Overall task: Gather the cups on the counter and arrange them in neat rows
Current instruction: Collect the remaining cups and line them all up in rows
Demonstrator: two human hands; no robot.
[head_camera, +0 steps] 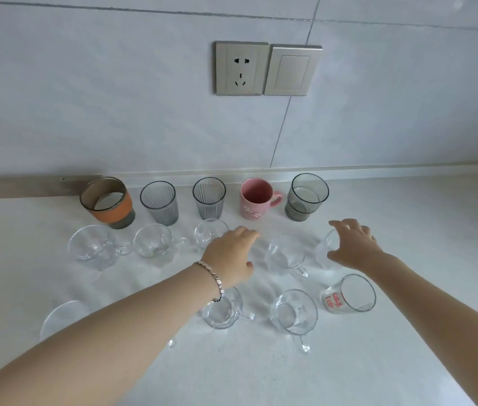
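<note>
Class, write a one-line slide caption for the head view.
Left hand and right hand reach among clear glass mugs; five taller cups line the wall.

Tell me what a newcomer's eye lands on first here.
The pink mug stands out in the back row by the wall, with an orange-banded glass at that row's left end. In front, the left hand and right hand reach out above clear cups on the white counter. A socket sits on the wall above.
</note>
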